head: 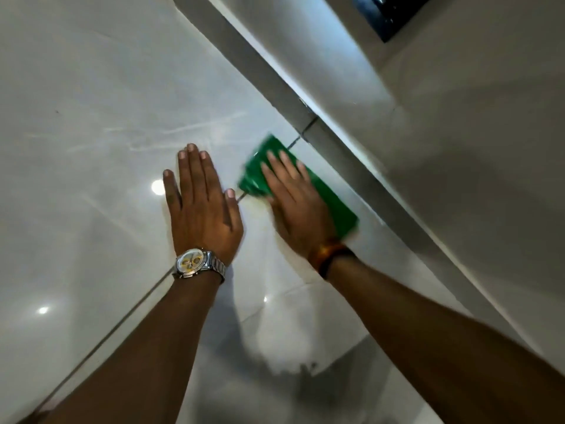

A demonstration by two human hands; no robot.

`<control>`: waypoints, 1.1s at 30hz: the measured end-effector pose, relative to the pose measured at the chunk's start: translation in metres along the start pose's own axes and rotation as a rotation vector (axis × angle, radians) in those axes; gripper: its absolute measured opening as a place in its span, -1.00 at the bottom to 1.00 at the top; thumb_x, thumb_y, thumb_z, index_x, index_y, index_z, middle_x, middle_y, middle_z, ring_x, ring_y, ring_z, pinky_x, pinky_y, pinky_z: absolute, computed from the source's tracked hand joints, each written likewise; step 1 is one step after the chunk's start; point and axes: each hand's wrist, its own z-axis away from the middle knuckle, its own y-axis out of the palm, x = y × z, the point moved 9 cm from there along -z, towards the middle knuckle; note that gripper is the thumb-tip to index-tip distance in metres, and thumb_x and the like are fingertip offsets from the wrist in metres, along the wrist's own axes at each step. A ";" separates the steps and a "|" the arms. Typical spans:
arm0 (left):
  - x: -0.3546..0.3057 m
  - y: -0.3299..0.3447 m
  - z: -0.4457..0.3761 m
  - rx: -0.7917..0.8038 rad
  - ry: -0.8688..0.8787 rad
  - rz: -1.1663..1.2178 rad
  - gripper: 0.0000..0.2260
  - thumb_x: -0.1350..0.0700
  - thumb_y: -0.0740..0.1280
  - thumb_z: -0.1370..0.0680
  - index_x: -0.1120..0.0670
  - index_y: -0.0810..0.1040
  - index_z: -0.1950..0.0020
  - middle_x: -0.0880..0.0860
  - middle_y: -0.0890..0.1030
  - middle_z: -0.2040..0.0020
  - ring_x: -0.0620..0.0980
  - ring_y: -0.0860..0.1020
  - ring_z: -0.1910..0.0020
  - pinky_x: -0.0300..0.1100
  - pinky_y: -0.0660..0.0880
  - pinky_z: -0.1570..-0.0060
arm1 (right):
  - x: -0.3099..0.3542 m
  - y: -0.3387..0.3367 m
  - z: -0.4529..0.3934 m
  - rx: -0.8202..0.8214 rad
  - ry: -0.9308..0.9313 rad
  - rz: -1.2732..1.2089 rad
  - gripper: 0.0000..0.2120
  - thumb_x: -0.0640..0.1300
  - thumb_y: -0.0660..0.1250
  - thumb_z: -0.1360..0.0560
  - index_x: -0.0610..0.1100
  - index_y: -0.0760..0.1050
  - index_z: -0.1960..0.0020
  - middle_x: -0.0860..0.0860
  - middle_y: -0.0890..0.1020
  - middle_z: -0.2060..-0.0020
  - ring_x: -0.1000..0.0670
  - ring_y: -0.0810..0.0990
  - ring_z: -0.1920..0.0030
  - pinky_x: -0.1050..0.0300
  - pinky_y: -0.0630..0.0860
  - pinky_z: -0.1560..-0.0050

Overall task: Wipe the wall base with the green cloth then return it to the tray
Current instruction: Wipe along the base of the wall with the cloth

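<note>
The green cloth (331, 198) lies flat on the glossy white floor tiles, close to the grey wall base (342, 142) that runs diagonally from top centre to lower right. My right hand (293, 203) presses flat on top of the cloth, fingers together and stretched, blurred by motion. An orange band sits on that wrist. My left hand (203, 206) rests palm down on the bare floor just left of the cloth, fingers spread, holding nothing. A silver watch is on the left wrist. No tray is in view.
The white wall (458, 148) rises above the base at the right. A dark rectangular panel (394, 13) sits on the wall at the top. Tile joints (122, 322) cross the shiny floor, which reflects ceiling lights.
</note>
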 end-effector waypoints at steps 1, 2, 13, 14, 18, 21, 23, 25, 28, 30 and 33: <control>-0.003 0.001 0.004 -0.006 -0.002 0.003 -0.36 0.00 0.02 -0.72 0.27 0.00 -0.74 0.26 0.01 -0.77 0.20 -0.02 -0.77 0.23 -0.11 -0.74 | -0.017 0.000 0.049 0.019 0.022 0.026 -0.45 -0.12 0.18 -0.67 -0.17 0.17 -0.63 -0.15 0.27 -0.62 -0.18 0.20 -0.64 -0.19 0.12 -0.65; -0.006 0.001 0.007 -0.010 -0.001 0.005 -0.36 0.00 0.02 -0.72 0.27 -0.01 -0.74 0.26 0.01 -0.77 0.20 -0.03 -0.77 0.23 -0.12 -0.74 | -0.038 -0.002 0.091 0.035 0.058 0.039 -0.44 -0.09 0.15 -0.68 -0.15 0.12 -0.65 -0.14 0.24 -0.63 -0.17 0.18 -0.64 -0.21 0.14 -0.63; -0.011 0.004 0.008 -0.064 0.040 -0.030 -0.37 0.01 0.02 -0.73 0.26 -0.03 -0.74 0.25 0.02 -0.77 0.20 -0.02 -0.77 0.26 -0.08 -0.73 | -0.070 -0.016 0.038 0.034 -0.105 0.031 -0.47 -0.07 0.07 -0.71 -0.26 0.19 -0.62 -0.21 0.27 -0.61 -0.18 0.20 -0.64 -0.15 0.12 -0.65; -0.010 0.003 0.008 -0.058 0.038 -0.028 -0.37 0.00 0.01 -0.73 0.25 -0.04 -0.75 0.25 0.01 -0.77 0.20 -0.02 -0.77 0.27 -0.07 -0.73 | -0.065 -0.016 0.027 0.034 -0.098 0.034 -0.47 -0.07 0.06 -0.71 -0.25 0.18 -0.62 -0.20 0.27 -0.62 -0.17 0.19 -0.64 -0.14 0.11 -0.66; -0.005 0.002 -0.001 -0.007 0.104 -0.029 -0.36 -0.03 -0.03 -0.73 0.25 -0.05 -0.75 0.24 -0.02 -0.78 0.18 -0.05 -0.78 0.27 -0.09 -0.72 | -0.084 -0.016 0.074 0.096 -0.049 0.064 -0.46 -0.05 0.05 -0.71 -0.24 0.16 -0.63 -0.19 0.24 -0.63 -0.18 0.17 -0.65 -0.15 0.11 -0.66; -0.002 0.002 -0.007 -0.016 0.125 -0.021 -0.36 -0.02 -0.03 -0.73 0.26 -0.04 -0.75 0.24 -0.01 -0.78 0.18 -0.05 -0.78 0.27 -0.09 -0.72 | -0.104 -0.015 0.123 0.198 0.023 0.059 -0.43 0.00 -0.01 -0.72 -0.19 0.07 -0.66 -0.16 0.16 -0.66 -0.15 0.08 -0.68 -0.21 0.14 -0.63; -0.002 0.004 -0.009 -0.030 0.122 -0.032 -0.36 -0.02 -0.03 -0.73 0.27 -0.03 -0.74 0.25 0.00 -0.77 0.19 -0.04 -0.78 0.28 -0.09 -0.72 | -0.098 -0.017 0.101 0.173 0.010 0.021 -0.43 0.01 -0.01 -0.71 -0.18 0.06 -0.66 -0.15 0.16 -0.66 -0.14 0.08 -0.68 -0.21 0.14 -0.63; -0.002 0.006 -0.008 -0.036 0.126 -0.035 -0.36 -0.03 -0.03 -0.73 0.26 -0.04 -0.74 0.26 0.00 -0.77 0.20 -0.04 -0.77 0.28 -0.09 -0.72 | -0.071 -0.017 0.049 0.117 -0.047 -0.016 -0.44 -0.02 0.04 -0.71 -0.22 0.14 -0.64 -0.18 0.21 -0.64 -0.16 0.14 -0.66 -0.18 0.15 -0.63; -0.002 0.007 -0.009 -0.026 0.138 -0.031 -0.36 -0.03 -0.02 -0.73 0.26 -0.03 -0.75 0.25 0.00 -0.77 0.20 -0.04 -0.77 0.28 -0.09 -0.72 | -0.031 -0.020 -0.042 0.011 -0.092 -0.018 -0.46 -0.06 0.08 -0.69 -0.22 0.19 -0.63 -0.16 0.26 -0.63 -0.14 0.19 -0.65 -0.07 0.13 -0.64; -0.001 0.004 -0.009 -0.025 0.134 -0.027 -0.36 -0.03 -0.01 -0.73 0.26 -0.02 -0.75 0.25 0.01 -0.77 0.20 -0.03 -0.77 0.27 -0.08 -0.72 | -0.020 -0.019 -0.067 0.008 -0.058 -0.011 -0.47 -0.06 0.08 -0.70 -0.21 0.18 -0.63 -0.14 0.25 -0.63 -0.12 0.18 -0.65 -0.06 0.09 -0.66; -0.001 0.005 -0.009 -0.022 0.146 -0.010 -0.35 -0.03 0.01 -0.73 0.25 -0.03 -0.75 0.25 0.01 -0.77 0.20 -0.03 -0.78 0.27 -0.08 -0.72 | -0.034 -0.009 -0.011 0.064 -0.032 0.058 -0.47 -0.07 0.07 -0.70 -0.25 0.19 -0.62 -0.18 0.26 -0.62 -0.17 0.19 -0.64 -0.14 0.14 -0.65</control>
